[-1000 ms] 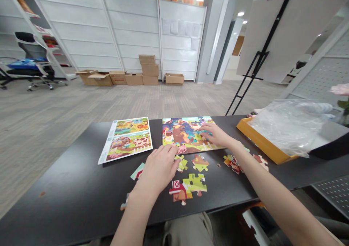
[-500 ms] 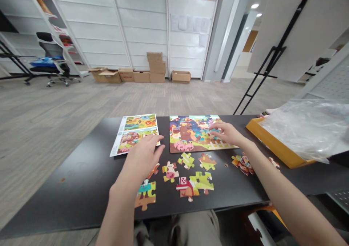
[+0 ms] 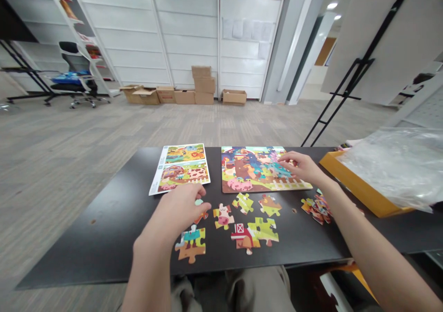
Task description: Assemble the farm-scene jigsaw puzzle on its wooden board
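My left hand [image 3: 182,208] hovers palm down above the dark table, thumb apart from the fingers and nothing visible in its grasp. Beneath its fingertips lies a partly covered orange puzzle piece [image 3: 201,216]. Just nearer to me is a piece with a turquoise top and boots [image 3: 192,243]. A cow-face piece [image 3: 223,216] sits to the right. My right hand [image 3: 300,166], fingers loosely bent and spread, is over the right part of the farm puzzle board [image 3: 238,184]; no piece shows in it. Left of the board rests a printed picture sheet [image 3: 185,170].
Two green-and-brown pieces [image 3: 242,203] and joined barn-and-field pieces [image 3: 265,230] lie before the board. A heap of pieces [image 3: 315,209] is beside my right forearm. At the right stands a yellow box [image 3: 360,183] with clear plastic wrap [image 3: 398,164].
My left hand has drawn back from the picture sheet toward the loose pieces near me. My right hand stays over the board's right side. The camera view has turned slightly left.
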The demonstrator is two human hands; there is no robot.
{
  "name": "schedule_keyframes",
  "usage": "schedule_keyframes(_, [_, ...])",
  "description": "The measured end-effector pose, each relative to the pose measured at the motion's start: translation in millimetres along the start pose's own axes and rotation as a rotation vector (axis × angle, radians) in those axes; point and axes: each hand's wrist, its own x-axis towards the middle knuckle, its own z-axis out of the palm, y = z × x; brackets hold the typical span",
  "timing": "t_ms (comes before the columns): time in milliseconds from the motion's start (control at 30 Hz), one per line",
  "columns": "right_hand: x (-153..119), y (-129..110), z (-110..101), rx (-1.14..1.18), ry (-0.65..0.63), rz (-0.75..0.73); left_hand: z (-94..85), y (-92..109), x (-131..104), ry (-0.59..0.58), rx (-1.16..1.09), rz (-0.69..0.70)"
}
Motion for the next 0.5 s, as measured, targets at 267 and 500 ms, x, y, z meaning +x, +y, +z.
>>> schedule_keyframes(267, [-1, -2, -1, -0.022, -0.004, 0.005, 13.5, 46, -5, -0.201, 0.126, 0.104])
schedule_keyframes(500, [-1, 0, 0, -0.017, -0.027, -0.008, 16.0, 42, -9, -0.142, 0.103, 0.182])
